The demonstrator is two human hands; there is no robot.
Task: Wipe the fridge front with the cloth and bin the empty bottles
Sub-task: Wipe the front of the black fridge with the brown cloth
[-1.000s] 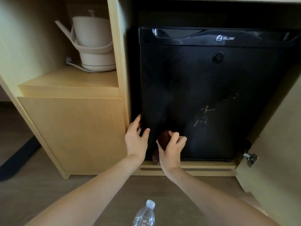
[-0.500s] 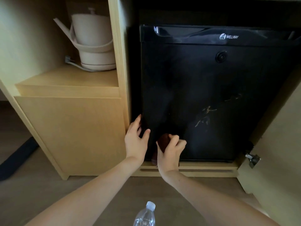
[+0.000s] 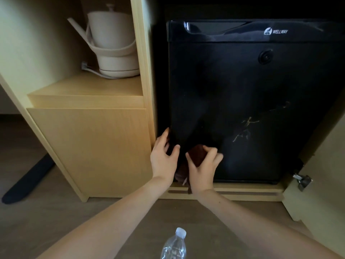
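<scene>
One black fridge (image 3: 242, 90) stands in the cabinet, its glossy door bearing pale smears (image 3: 244, 128) towards the lower right. One dark reddish-brown cloth (image 3: 197, 154) sits bunched against the door's lower left corner, the right hand (image 3: 202, 169) clamped on it with curled fingers; the left hand (image 3: 163, 159) rests with fingers spread apart on the door's left edge. One clear bottle (image 3: 174, 246) with a white cap stands on the floor (image 3: 56, 221) near the person, well apart from the fridge, and one pale kettle (image 3: 110, 34) sits on the shelf (image 3: 87, 90).

Brown cloth (image 3: 197, 155) low against black fridge (image 3: 242, 90); capped bottle (image 3: 174, 247) apart.
</scene>
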